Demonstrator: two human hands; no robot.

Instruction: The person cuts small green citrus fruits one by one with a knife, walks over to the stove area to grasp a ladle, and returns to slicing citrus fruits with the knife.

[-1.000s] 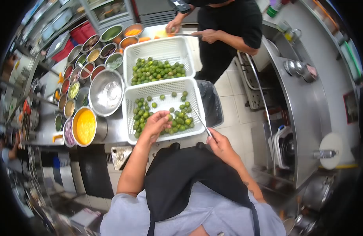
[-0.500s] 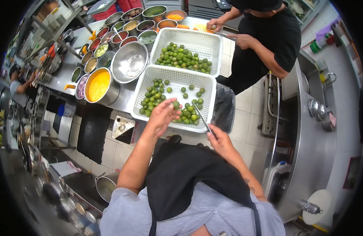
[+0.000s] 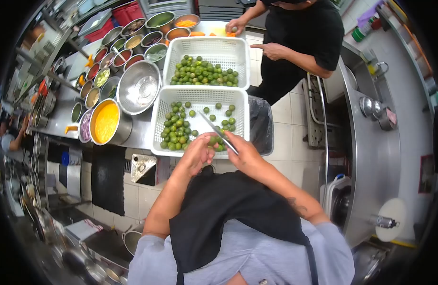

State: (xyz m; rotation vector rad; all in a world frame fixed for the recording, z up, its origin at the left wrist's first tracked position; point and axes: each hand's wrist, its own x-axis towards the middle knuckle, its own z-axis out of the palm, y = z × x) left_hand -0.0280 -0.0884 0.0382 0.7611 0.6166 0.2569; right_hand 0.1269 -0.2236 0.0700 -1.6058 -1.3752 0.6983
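My left hand pinches a small green citrus fruit over the front edge of the near white basket. Close beside it, my right hand is wrapped round a knife, whose blade points up and left across the basket. The blade lies close to the held fruit; whether they touch is hard to tell. Green fruits are heaped at the left of this basket, with others scattered at its right. Behind it stands a second white basket with a pile of green fruits.
At the left are a large empty steel bowl, a pot of yellow liquid and several filled containers. A dark bin stands right of the near basket. Across the table, a co-worker in black handles orange pieces.
My right hand and knife have moved left, close to my left hand and its fruit. The camera view has shifted. The co-worker's hands have changed position.
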